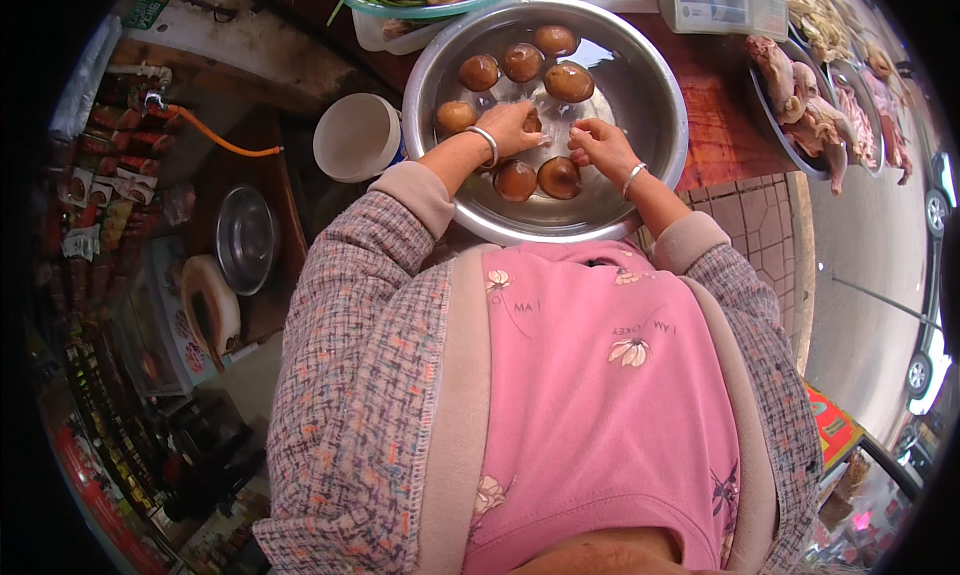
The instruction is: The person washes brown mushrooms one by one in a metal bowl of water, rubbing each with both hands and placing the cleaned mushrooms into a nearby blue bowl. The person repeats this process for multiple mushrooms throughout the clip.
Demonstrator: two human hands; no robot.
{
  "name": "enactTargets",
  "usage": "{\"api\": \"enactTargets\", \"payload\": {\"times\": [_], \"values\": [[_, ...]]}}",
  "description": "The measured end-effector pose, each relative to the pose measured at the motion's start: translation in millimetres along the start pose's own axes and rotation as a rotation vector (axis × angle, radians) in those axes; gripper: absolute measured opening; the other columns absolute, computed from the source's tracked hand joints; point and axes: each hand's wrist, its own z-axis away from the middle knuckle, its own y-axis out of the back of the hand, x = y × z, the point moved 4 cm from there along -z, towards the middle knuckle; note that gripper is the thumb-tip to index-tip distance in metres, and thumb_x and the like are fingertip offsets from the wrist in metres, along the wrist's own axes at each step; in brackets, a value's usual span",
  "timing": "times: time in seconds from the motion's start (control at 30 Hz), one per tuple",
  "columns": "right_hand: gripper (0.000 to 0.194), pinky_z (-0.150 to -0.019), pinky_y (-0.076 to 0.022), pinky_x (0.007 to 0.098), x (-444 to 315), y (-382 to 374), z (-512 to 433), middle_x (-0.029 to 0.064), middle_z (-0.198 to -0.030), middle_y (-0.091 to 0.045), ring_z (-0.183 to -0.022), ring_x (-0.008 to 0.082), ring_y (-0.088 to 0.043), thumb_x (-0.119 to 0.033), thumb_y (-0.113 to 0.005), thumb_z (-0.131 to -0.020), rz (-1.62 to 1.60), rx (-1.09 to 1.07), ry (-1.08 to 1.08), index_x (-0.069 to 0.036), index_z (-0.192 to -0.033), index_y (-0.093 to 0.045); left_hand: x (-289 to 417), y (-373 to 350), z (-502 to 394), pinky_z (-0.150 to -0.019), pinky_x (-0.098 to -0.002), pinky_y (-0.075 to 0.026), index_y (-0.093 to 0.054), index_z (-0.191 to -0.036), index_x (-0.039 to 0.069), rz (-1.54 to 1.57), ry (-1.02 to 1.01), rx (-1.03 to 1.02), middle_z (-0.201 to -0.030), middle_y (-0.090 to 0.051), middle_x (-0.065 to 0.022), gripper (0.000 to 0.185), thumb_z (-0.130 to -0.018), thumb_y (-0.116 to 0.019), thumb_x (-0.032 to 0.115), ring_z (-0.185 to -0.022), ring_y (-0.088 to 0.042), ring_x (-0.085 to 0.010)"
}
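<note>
A wide stainless steel basin [660, 125] of shallow water stands before me, its near rim close to my pink shirt. Several wet brown mushrooms [568, 82] lie in it, caps upward, on both the far and near sides. My left hand [511, 131] is over the middle of the basin with its fingers bent around a brown mushroom [532, 122], mostly hidden by the hand. Facing it, my right hand [602, 146] has its fingers curled and thumb near the index finger; whether something small is pinched there is unclear. Both wrists wear silver bangles.
Behind the basin sit a teal-rimmed bowl [439, 6] of mushrooms and greens, and a weighing scale [720, 6]. Raw poultry [802, 99] fills a tray at right on the red wooden table [716, 110]. Left are a white bucket [356, 138], an orange hose [225, 136] and a metal bowl [246, 239].
</note>
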Motion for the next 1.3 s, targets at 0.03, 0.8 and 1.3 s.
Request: {"api": "enactTargets", "payload": {"times": [0.03, 0.8, 1.3], "values": [[0.03, -0.058, -0.0508, 0.0247, 0.6, -2.0, 0.1, 0.0089, -0.085, -0.06, -0.069, 0.0135, -0.059, -0.023, -0.053, -0.09, 0.004, -0.004, -0.057, -0.001, -0.11, -0.054, 1.1, -4.2, 0.2, -0.076, -0.0377, -0.047, -0.057, -0.101, 0.001, 0.085, -0.012, 0.021, -0.092, -0.063, -0.0208, 0.047, -0.073, -0.067, 0.037, -0.087, -0.061, -0.0322], [0.029, -0.065, -0.0498, 0.0242, 2.7, -8.9, -9.1, 0.0041, -0.087, -0.061, -0.077, 0.0107, -0.058, -0.011, -0.068, -0.078, -0.091, -0.044, 0.216, -0.002, -0.102, -0.056, 22.7, -56.0, -5.3, -0.053, -0.0328, -0.054, -0.049, -0.1, 0.0, 1.375, 0.338, 0.082, -0.088, -0.06, -0.0131, 0.039, -0.086, -0.059, 0.034, -0.068, -0.062, -0.0206], [0.035, -0.061, -0.0478, 0.0225, -4.2, -11.6, 0.0, 0.0026, -0.082, -0.06, -0.068, 0.0084, -0.055, -0.016, -0.074, -0.072, 0.039, 0.004, 0.238, -0.003, -0.098, -0.055, -12.8, -46.5, -15.1, -0.069, -0.0325, -0.049, -0.058, -0.094, 0.0, 0.765, 0.246, 0.42, -0.089, -0.062, -0.0117, 0.021, -0.089, -0.048, 0.018, -0.077, -0.061, -0.0214]]}}
